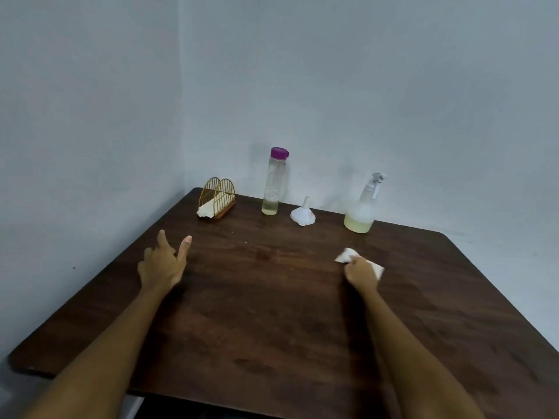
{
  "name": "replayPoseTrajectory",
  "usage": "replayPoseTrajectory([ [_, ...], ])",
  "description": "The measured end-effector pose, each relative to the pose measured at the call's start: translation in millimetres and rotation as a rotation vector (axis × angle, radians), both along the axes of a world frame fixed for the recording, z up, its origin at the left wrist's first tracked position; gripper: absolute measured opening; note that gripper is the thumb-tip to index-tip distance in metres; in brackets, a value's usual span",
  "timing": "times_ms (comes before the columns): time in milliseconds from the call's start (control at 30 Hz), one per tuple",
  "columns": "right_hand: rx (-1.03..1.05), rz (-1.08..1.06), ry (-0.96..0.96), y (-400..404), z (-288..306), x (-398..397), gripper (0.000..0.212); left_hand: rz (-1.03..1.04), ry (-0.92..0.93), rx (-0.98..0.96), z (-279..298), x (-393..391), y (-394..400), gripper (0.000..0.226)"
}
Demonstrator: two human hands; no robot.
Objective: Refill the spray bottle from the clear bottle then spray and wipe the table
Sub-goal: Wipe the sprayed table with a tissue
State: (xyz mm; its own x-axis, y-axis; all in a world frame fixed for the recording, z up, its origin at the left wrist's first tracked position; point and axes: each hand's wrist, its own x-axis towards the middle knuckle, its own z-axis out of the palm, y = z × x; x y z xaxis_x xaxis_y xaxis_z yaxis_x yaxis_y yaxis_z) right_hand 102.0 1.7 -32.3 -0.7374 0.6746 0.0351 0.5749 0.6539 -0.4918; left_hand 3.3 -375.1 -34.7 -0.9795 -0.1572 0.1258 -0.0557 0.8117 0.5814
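Over by the left wall, the person's left hand is held above the dark wooden table, holding nothing; the forefinger and thumb stick out straight while the other fingers curl in loosely. Beyond it, in the far left corner of the table, sits a gold wire napkin holder with a pale napkin spilling out of its near end. A little to the right of that stands the clear bottle, upright against the back wall, purple cap on, with only a shallow layer of yellowish liquid at the bottom. Just beside it a white funnel rests mouth down on the tabletop, spout pointing up. Further right the spray bottle stands upright near the back edge, its trigger head on and pale yellow liquid filling its lower part. Nearer to me, in front of the spray bottle, the right hand has its fingers curled round a crumpled white tissue, pressing it down on the table, with 2 ends of the tissue poking out either side of the fist.
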Motion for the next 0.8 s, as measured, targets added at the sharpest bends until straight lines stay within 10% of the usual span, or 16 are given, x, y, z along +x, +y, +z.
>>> replayPoseTrajectory([
  [200, -0.001, -0.24, -0.017, -18.9, 6.0, -23.6, 0.033, 0.015, 0.049, 0.029, -6.1, -2.0, 7.6, 0.075],
  [533, 0.052, 0.872, -0.138, -257.4, 8.2, -69.6, 0.044, 0.073, 0.151, 0.493, -2.2, 11.8, 2.0, 0.063],
  [800, -0.087, 0.675, -0.025, -169.9, 5.0, 33.1, 0.047, -0.081, 0.044, 0.347, -1.7, 58.1, 32.9, 0.069],
])
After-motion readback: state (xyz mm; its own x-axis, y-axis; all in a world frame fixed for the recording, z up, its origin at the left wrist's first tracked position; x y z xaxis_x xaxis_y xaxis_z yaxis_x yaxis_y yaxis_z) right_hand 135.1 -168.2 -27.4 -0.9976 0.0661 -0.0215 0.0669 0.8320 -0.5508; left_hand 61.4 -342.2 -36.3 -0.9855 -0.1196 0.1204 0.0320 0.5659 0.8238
